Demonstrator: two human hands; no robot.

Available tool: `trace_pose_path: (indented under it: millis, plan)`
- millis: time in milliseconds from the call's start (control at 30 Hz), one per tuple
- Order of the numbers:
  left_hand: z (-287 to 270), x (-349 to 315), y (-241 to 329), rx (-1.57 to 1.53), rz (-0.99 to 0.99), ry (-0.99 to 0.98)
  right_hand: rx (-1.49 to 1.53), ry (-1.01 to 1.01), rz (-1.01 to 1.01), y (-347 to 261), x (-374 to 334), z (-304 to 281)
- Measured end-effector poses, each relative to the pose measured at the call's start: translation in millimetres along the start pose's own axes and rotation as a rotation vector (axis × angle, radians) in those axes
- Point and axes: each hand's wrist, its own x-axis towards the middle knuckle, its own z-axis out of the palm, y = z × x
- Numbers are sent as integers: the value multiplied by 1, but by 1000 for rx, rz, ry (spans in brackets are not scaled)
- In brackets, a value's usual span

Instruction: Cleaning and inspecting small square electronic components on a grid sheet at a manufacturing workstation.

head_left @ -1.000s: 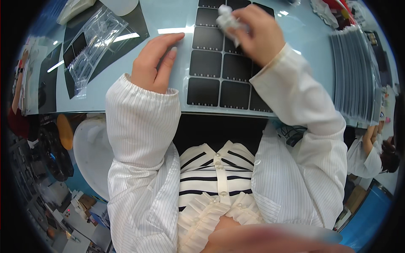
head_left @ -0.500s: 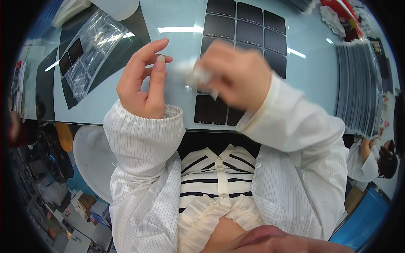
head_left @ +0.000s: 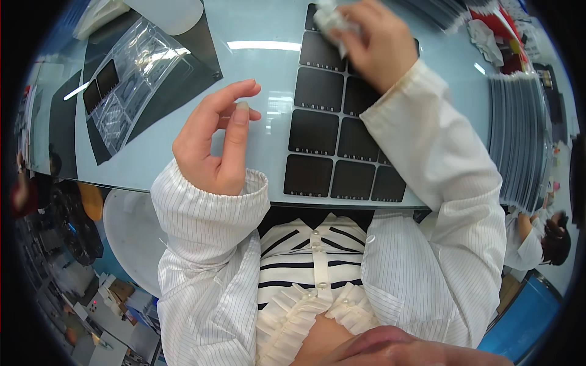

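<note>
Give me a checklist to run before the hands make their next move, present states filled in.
1. White wad held in right hand: ok, between thumb and fingers.
2. Left hand free: ok, nothing in it.
3. All dark squares in view: not ok, the right hand and sleeve cover some.
4. Clear plastic sheet apart from the left hand: ok.
5. Dark squares spotless: cannot tell.

The table (head_left: 452, 104) has a smooth, glossy, glass-like top. The dark squares (head_left: 314, 131) look smooth, faintly shiny; the clear tray (head_left: 143, 73) is shiny plastic, the white wad (head_left: 334, 23) crumpled cloth or paper.
</note>
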Motion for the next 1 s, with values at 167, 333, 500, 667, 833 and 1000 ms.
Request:
trace_pose_path:
  millis: [167,333,500,667,833,1000]
  plan:
    - [0,-4,4,-17,-43,-12,230,-140,-28,-38,-17,-1]
    - [1,-7,8,4,-43,-46,-43,70,-4,12,5,8]
    - [0,-10,8,7,-58,-40,164,-81,20,-17,-5,10]
    - [-3,-10,6,45,-41,-55,112,-40,144,-15,19,8]
    - [-1,-9,11,54,-56,-56,68,-14,198,6,31,8]
    - [-2,-13,6,44,-75,-55,152,-189,70,-46,-15,6]
